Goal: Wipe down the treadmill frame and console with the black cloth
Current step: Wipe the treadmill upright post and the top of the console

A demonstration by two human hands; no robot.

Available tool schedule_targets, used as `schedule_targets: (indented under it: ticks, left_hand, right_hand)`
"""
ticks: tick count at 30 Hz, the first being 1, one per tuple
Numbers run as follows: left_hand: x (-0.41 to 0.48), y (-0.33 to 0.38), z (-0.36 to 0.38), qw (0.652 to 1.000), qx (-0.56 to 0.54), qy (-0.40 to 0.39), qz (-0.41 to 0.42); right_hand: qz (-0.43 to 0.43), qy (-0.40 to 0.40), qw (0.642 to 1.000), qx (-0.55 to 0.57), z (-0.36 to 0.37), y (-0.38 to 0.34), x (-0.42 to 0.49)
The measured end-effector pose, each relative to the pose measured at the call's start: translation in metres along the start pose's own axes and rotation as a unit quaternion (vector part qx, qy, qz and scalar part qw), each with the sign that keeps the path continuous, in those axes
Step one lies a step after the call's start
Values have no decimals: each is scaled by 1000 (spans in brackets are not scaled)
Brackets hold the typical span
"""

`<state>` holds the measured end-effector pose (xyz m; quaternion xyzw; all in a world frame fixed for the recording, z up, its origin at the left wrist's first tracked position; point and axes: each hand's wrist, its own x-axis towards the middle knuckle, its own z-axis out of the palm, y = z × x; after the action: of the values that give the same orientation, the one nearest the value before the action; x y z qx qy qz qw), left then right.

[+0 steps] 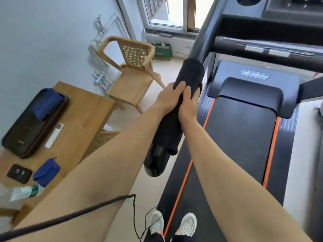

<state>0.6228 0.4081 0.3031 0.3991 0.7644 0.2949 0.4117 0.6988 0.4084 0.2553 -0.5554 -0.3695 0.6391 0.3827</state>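
Note:
The black cloth (189, 74) is wrapped around the treadmill's left handrail (155, 163), covering most of its length. My left hand (170, 96) grips the cloth-covered rail from the left side. From the right, my right hand (188, 103) grips it just beside the left one. The rail's bare rounded end sticks out below the cloth. The grey upright of the frame (202, 41) rises from the cloth toward the console (272, 7) at the top right. The black belt with orange stripes (239, 137) lies below.
A wooden table (83, 116) on the left holds a black tray (33, 119), blue cloths, a remote and a bottle. Behind the table a wooden chair (131, 74) stands near the window. A black cable (70, 215) crosses the lower left. My two shoes (173, 224) stand at the belt's edge.

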Motion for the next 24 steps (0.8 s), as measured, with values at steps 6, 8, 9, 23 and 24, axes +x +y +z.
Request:
schedule_targets:
  ticks: [6, 8, 9, 23, 24]
  left_hand:
    - [-71, -44, -9, 1000, -6, -1, 3]
    - [-98, -60, -12, 1000, -1, 1, 0]
    - [-110, -68, -12, 1000, 3, 9, 1]
    - [-143, -127, -3, 891, -445, -10, -87]
    - [-143, -124, -5, 880, -464, -22, -101]
  right_hand:
    - [3, -11, 1000, 6, 2, 34, -72]
    - [4, -20, 1000, 12, 2, 52, -98]
    - [5, -27, 1000, 15, 1, 60, -111]
    - [-146, -19, 985, -92, 18, 149, -215]
    - [-162, -17, 982, -99, 18, 154, -218]
